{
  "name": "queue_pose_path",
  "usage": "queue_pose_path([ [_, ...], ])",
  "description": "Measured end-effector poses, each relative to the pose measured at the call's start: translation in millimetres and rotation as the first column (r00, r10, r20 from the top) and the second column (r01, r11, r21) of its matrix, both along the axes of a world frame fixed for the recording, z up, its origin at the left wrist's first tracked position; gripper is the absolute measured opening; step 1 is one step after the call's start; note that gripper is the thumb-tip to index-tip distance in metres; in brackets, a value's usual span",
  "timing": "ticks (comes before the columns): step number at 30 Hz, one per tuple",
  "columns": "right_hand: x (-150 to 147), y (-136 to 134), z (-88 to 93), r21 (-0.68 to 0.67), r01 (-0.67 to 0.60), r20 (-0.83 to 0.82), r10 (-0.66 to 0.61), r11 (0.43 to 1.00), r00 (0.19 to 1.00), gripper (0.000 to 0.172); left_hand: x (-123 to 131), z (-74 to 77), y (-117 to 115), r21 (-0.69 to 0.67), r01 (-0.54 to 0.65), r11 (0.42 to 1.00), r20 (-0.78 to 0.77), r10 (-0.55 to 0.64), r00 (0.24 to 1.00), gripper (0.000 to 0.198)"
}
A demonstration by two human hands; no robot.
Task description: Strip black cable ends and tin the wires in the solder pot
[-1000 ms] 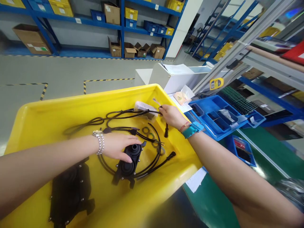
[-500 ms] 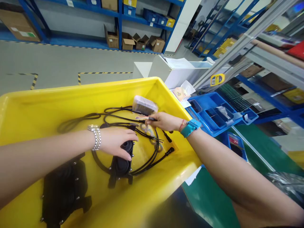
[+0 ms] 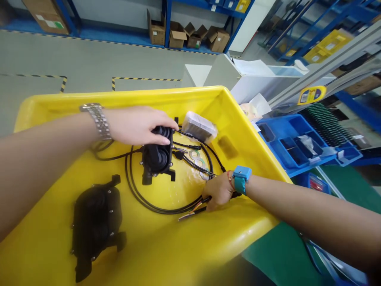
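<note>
A large yellow tub (image 3: 119, 97) holds black parts and cables. My left hand (image 3: 139, 125), with a silver watch at the wrist, is closed over the top of a black ribbed housing (image 3: 156, 159) and holds it. Black cables (image 3: 154, 204) loop around that housing. My right hand (image 3: 217, 192), with a blue wristband, is closed on the cable ends near the tub's front right wall; bare coloured wire tips stick out to its left. A second black housing (image 3: 97, 222) lies at the tub's front left. Metal rings (image 3: 198, 157) and a clear bag of dark parts (image 3: 199, 127) lie by the cables.
A blue compartment tray (image 3: 297, 145) with small parts stands right of the tub on a green mat (image 3: 282, 254). White boxes (image 3: 238, 79) stand behind the tub. Blue shelving with cardboard boxes (image 3: 190, 37) lines the far wall across a grey floor.
My left hand has moved the ribbed housing up and away from me. My right hand has left the area by the bag, come down toward the tub's front wall and closed on the cable ends.
</note>
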State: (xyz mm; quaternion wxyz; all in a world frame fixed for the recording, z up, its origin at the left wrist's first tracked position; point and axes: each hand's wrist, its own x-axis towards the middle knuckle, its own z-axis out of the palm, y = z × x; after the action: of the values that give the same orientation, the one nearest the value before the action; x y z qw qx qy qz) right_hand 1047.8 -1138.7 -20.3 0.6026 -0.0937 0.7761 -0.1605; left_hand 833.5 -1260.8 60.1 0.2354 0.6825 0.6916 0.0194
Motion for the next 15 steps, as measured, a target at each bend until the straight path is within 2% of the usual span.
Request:
queue_pose_path([
  [4, -3, -3, 9.3, -0.104, 0.108, 0.006, -0.108, 0.989, 0.994, 0.031, -9, 8.3, -5, 0.011, -0.105, 0.994, 0.015, 0.105, 0.994, 0.047],
  [7, -4, -14, 12.2, -0.192, 0.184, -0.186, -0.220, 0.964, 0.958, 0.027, -11, 8.1, -6, 0.009, -0.079, 0.997, 0.041, 0.079, 0.996, 0.047],
  [10, -2, -25, 6.1, -0.177, 0.139, -0.313, -0.190, 0.974, 0.931, 0.031, -10, 9.2, -6, 0.023, -0.035, 0.999, 0.036, 0.034, 0.999, 0.047],
  [12, -1, -28, 0.1, -0.128, 0.100, -0.240, -0.129, 0.987, 0.962, 0.029, -10, 10.0, -7, 0.018, -0.028, 0.999, 0.017, 0.027, 0.999, 0.047],
  [15, -3, -26, -2.4, -0.075, 0.098, -0.095, -0.105, 0.992, 0.990, 0.025, -12, 8.8, -8, -0.010, -0.023, 1.000, -0.010, 0.023, 1.000, 0.047],
])
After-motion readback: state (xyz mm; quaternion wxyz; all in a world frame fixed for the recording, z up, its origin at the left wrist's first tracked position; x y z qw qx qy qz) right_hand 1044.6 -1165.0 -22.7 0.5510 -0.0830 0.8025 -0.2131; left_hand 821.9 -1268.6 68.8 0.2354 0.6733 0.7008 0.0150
